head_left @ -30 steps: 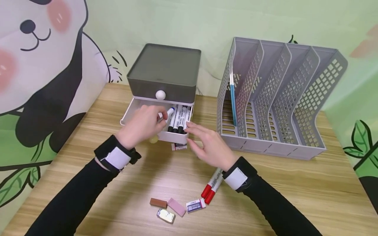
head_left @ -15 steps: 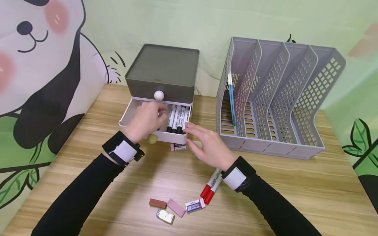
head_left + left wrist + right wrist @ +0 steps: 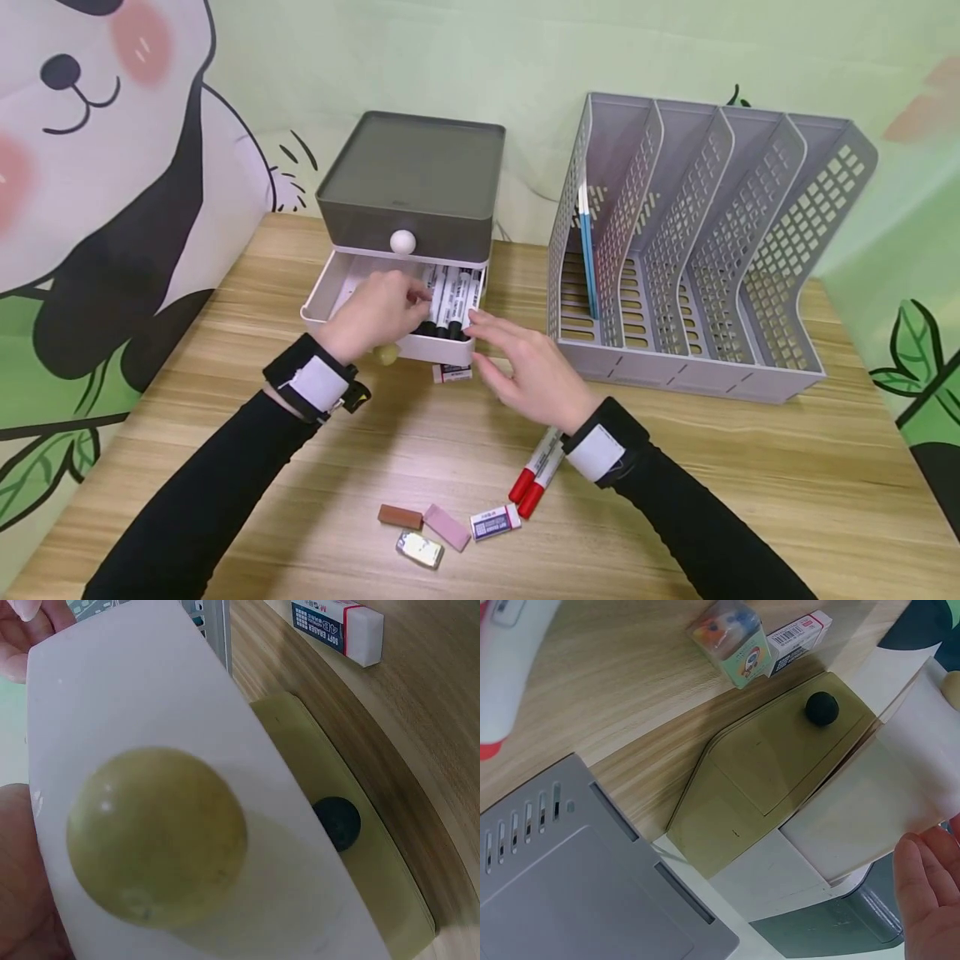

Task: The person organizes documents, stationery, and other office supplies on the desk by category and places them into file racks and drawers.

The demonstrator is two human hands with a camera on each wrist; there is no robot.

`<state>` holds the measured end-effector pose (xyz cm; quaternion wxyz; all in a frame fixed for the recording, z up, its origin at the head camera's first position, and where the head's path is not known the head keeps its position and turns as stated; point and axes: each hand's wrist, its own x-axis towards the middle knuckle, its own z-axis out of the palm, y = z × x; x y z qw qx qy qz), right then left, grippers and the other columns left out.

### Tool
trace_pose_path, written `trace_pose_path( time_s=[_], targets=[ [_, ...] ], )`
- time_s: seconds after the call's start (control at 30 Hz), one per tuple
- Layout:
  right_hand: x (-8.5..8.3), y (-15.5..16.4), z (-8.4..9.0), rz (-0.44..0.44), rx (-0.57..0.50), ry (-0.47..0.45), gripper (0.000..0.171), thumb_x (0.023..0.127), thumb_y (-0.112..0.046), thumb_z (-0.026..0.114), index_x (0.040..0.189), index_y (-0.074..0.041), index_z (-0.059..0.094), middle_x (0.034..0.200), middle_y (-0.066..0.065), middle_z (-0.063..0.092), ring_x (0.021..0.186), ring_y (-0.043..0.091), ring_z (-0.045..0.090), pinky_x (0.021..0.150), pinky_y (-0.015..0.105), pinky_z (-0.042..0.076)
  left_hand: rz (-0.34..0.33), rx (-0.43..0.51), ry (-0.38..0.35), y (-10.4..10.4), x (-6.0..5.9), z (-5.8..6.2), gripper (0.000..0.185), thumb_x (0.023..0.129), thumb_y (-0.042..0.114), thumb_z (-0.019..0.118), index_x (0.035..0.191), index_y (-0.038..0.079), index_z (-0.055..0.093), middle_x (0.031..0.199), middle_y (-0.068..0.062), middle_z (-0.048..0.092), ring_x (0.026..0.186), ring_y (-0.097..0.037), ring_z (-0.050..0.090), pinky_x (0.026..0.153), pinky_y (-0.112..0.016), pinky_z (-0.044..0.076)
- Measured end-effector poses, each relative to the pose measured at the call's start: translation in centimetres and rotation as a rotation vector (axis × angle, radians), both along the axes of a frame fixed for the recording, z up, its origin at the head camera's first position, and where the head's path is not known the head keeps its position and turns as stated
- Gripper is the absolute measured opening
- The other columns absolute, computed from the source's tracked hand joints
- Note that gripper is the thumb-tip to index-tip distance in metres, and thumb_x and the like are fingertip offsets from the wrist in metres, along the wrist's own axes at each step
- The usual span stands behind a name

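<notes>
My left hand (image 3: 375, 312) reaches into the pulled-out white drawer (image 3: 441, 348) of a small desktop drawer unit (image 3: 423, 167). Its fingertips touch the leftmost of several black-capped white markers (image 3: 456, 300) lying side by side there; whether they pinch it is hidden. With fingers straight, my right hand (image 3: 528, 367) rests against the drawer's front right corner. A yellowish round knob (image 3: 157, 836) fills much of the left wrist view. Beneath this drawer, the right wrist view shows a yellow-olive drawer (image 3: 757, 765) with a dark knob (image 3: 822, 709).
Right of the unit stands a grey file rack (image 3: 712, 367) with thin blue books (image 3: 589, 258). Two red-capped markers (image 3: 536, 475) lie near my right wrist. Toward the front are brown (image 3: 400, 516), pink (image 3: 447, 527), sleeved (image 3: 495, 523) and pale (image 3: 419, 550) erasers; another eraser (image 3: 452, 373) lies below the drawer.
A blue-ended marker shown in my left fingers a second ago now lies down in the drawer. That hand has lowered and shifted right against the row. My right hand has hardly moved.
</notes>
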<state>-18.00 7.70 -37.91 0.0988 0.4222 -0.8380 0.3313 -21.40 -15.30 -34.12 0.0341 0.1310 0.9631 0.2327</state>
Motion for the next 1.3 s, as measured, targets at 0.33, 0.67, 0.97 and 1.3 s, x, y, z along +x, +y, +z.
trace_pose_path(
  time_s=[0.33,0.67,0.97,1.3],
  targets=[
    [0.4,0.6,-0.3,-0.01,-0.06,-0.043,0.033,0.095,-0.011,0.062,0.125,0.0,0.062,0.139,0.015,0.053,0.123,0.028,0.054,0.102,0.037,0.043,0.011,0.027,0.081,-0.1,0.9,-0.1,0.024,0.091,0.011,0.059,0.107,-0.002,0.071,0.097,-0.016,0.071,0.071,-0.025,0.063,0.068,-0.04,0.052],
    [1.0,3.5,-0.3,-0.089,-0.12,-0.057,0.032,0.093,-0.008,0.064,0.124,-0.003,0.062,0.132,0.015,0.058,0.121,0.028,0.056,0.102,0.041,0.043,-0.064,0.093,0.453,0.2,4.2,-0.3,0.01,0.09,0.01,0.06,0.093,0.002,0.067,0.086,-0.008,0.062,0.072,-0.022,0.059,0.064,-0.035,0.048],
    [1.0,7.4,-0.3,-0.15,-0.058,-0.072,0.025,0.091,-0.005,0.064,0.116,-0.001,0.066,0.115,0.013,0.067,0.106,0.025,0.063,0.09,0.042,0.05,-0.33,0.109,0.552,1.5,7.1,-1.3,0.004,0.088,0.009,0.065,0.092,0.008,0.065,0.086,0.0,0.06,0.075,-0.014,0.057,0.065,-0.028,0.049],
    [1.4,10.4,-1.4,-0.168,0.09,-0.166,0.022,0.088,-0.005,0.066,0.109,0.001,0.069,0.107,0.011,0.069,0.099,0.026,0.066,0.084,0.043,0.053,-0.469,-0.028,0.368,2.2,8.8,-4.1,0.004,0.087,0.011,0.067,0.09,0.012,0.067,0.088,0.001,0.06,0.076,-0.012,0.058,0.068,-0.03,0.052]
  ],
)
